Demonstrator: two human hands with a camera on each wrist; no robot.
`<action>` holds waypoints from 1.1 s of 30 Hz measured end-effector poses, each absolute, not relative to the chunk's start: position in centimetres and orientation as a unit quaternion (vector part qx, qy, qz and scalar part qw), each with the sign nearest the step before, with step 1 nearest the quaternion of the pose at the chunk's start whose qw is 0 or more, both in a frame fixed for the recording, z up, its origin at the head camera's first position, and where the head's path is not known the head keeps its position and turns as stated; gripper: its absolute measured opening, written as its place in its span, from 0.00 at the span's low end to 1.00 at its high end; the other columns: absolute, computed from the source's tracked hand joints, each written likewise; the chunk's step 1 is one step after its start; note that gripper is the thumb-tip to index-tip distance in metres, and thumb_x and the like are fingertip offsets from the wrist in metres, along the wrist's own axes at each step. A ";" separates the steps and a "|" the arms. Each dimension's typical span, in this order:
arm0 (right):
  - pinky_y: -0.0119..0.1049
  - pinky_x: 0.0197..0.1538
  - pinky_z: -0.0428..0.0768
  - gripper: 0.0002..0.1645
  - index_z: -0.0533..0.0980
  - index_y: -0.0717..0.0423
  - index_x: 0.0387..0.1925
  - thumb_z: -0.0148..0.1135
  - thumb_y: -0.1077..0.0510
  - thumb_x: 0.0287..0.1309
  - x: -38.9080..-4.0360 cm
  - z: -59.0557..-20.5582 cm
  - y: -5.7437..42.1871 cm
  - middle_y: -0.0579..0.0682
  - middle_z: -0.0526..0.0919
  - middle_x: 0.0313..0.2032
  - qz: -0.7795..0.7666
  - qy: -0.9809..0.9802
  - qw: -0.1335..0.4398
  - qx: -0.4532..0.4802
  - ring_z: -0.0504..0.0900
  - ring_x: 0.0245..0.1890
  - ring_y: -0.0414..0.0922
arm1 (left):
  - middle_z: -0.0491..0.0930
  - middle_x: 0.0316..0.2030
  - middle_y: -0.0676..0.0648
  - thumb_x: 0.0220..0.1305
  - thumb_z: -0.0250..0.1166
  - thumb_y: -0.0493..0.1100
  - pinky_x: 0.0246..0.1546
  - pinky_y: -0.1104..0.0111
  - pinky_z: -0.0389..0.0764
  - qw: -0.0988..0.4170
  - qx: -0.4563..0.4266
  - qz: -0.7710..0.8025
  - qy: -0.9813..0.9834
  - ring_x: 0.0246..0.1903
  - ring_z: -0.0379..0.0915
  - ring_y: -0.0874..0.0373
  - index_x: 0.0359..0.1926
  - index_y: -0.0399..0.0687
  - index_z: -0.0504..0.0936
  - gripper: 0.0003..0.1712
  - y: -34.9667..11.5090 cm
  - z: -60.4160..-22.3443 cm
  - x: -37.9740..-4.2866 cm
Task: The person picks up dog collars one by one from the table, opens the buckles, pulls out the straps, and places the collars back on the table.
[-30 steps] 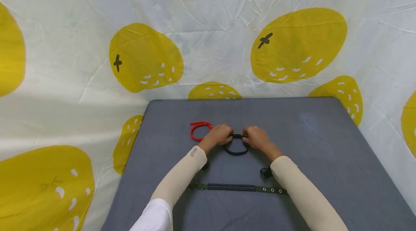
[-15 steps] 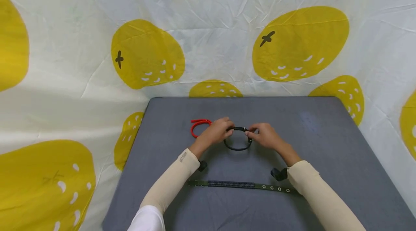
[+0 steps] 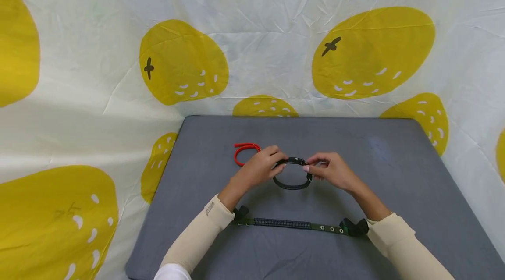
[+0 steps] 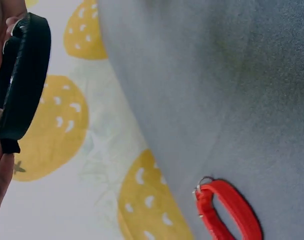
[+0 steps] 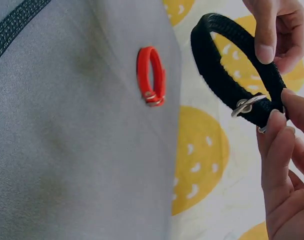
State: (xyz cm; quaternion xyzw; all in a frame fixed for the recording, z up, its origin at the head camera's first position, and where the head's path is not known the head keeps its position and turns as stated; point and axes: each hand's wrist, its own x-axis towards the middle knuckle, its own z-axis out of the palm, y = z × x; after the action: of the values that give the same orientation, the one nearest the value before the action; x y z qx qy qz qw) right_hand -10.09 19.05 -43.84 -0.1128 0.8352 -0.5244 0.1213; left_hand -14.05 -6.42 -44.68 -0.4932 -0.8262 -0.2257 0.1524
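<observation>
Both hands hold a black dog collar that is buckled into a loop, its eyelets showing along the far side in the head view. The left hand grips the loop's left side between thumb and fingers. On the right side, the right hand pinches the strap near the buckle. A silver D-ring hangs beside those fingertips in the right wrist view. The collar appears raised off the table, seen edge-on in the left wrist view.
A looped red collar lies on the grey table behind the left hand. Nearer the person, a green and black collar lies stretched out flat. A white cloth with yellow fruit prints hangs behind the table.
The hands have drawn apart a little, the right one shifting to the right. The black collar has come up and its eyelets have turned into view.
</observation>
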 end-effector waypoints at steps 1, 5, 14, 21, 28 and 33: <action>0.38 0.25 0.77 0.16 0.81 0.54 0.41 0.66 0.48 0.56 -9.9 -43.9 19.1 0.52 0.82 0.33 -0.518 0.839 0.111 -0.120 0.79 0.20 0.45 | 0.74 0.35 0.52 0.62 0.64 0.44 0.32 0.80 0.70 0.155 -0.495 -0.226 -0.824 0.32 0.68 0.65 0.43 0.46 0.82 0.10 -6.5 -44.4 -13.8; 0.35 0.22 0.74 0.10 0.81 0.47 0.37 0.67 0.48 0.55 -8.7 -43.2 18.8 0.45 0.81 0.31 -0.471 0.867 0.055 -0.153 0.77 0.18 0.42 | 0.74 0.35 0.52 0.61 0.65 0.48 0.32 0.79 0.70 0.156 -0.489 -0.232 -0.826 0.32 0.67 0.64 0.44 0.47 0.82 0.13 -6.7 -43.6 -12.7; 0.30 0.24 0.76 0.09 0.80 0.45 0.36 0.70 0.57 0.52 -6.6 -43.1 17.7 0.39 0.79 0.32 -0.432 0.873 -0.023 -0.225 0.77 0.22 0.33 | 0.76 0.42 0.52 0.60 0.66 0.50 0.43 0.77 0.71 0.135 -0.500 -0.290 -0.805 0.41 0.69 0.63 0.51 0.47 0.78 0.20 -5.9 -43.7 -11.2; 0.30 0.27 0.78 0.10 0.79 0.47 0.37 0.69 0.62 0.52 -5.7 -43.1 17.5 0.40 0.79 0.33 -0.449 0.857 -0.012 -0.252 0.78 0.25 0.33 | 0.75 0.37 0.55 0.59 0.66 0.53 0.38 0.80 0.68 0.126 -0.519 -0.302 -0.790 0.35 0.65 0.65 0.50 0.49 0.80 0.20 -5.8 -44.2 -10.7; 0.31 0.26 0.78 0.11 0.79 0.53 0.37 0.69 0.66 0.51 -5.3 -42.8 17.5 0.45 0.79 0.30 -0.452 0.854 -0.005 -0.256 0.78 0.24 0.35 | 0.73 0.35 0.56 0.60 0.66 0.51 0.38 0.80 0.65 0.148 -0.540 -0.293 -0.775 0.34 0.63 0.67 0.45 0.50 0.83 0.15 -5.5 -44.1 -10.6; 0.32 0.26 0.78 0.11 0.78 0.58 0.36 0.68 0.70 0.49 -5.1 -43.1 17.5 0.48 0.80 0.28 -0.464 0.850 0.002 -0.249 0.79 0.23 0.37 | 0.74 0.36 0.57 0.62 0.64 0.51 0.38 0.81 0.66 0.131 -0.537 -0.302 -0.777 0.35 0.64 0.67 0.45 0.50 0.81 0.14 -5.4 -44.3 -10.4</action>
State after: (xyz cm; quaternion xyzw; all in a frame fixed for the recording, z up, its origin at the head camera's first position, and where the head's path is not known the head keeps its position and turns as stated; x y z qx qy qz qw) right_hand -5.14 17.47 -43.07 -0.2487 0.8503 -0.4639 0.0017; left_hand -10.37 -5.39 -44.34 -0.5365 -0.7768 -0.3023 0.1314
